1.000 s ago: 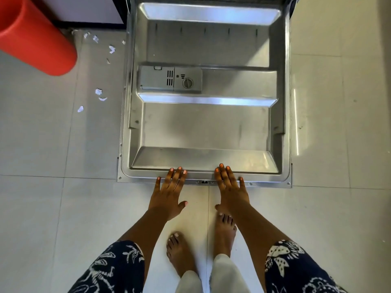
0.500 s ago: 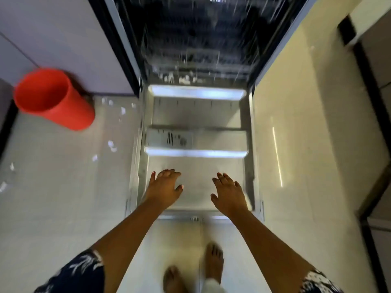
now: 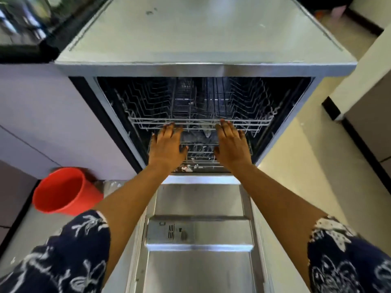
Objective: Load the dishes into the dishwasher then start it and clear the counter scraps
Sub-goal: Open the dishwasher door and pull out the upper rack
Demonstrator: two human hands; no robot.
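pale floor tiles [image 3: 306, 166] and a steel countertop [image 3: 190, 34] frame the open dishwasher [image 3: 115, 121], which stands under that countertop with its door [image 3: 198, 199] folded down flat towards us. we note motion blur throughout. the lower rack [image 3: 198, 154] is largely hidden behind both hands, and the pale bits [image 3: 187, 168] at its front edge are too smeared to name. the patterned sleeves [image 3: 63, 250] are cut off by the bottom edge, and the objects at top left are unreadable. the red bucket [image 3: 63, 191] stands on the floor just left of the machine.

against half a second ago, the view has tilted up: the countertop is now in sight, and both hands have risen from above the door to the upper rack [image 3: 254, 123].

the left hand [image 3: 167, 144] and right hand [image 3: 231, 142] are apart, side by side, palms down, fingers straight and loosely spread. their fingertips reach the front rail of the upper rack; we cannot tell whether they press on it. neither hand holds anything.
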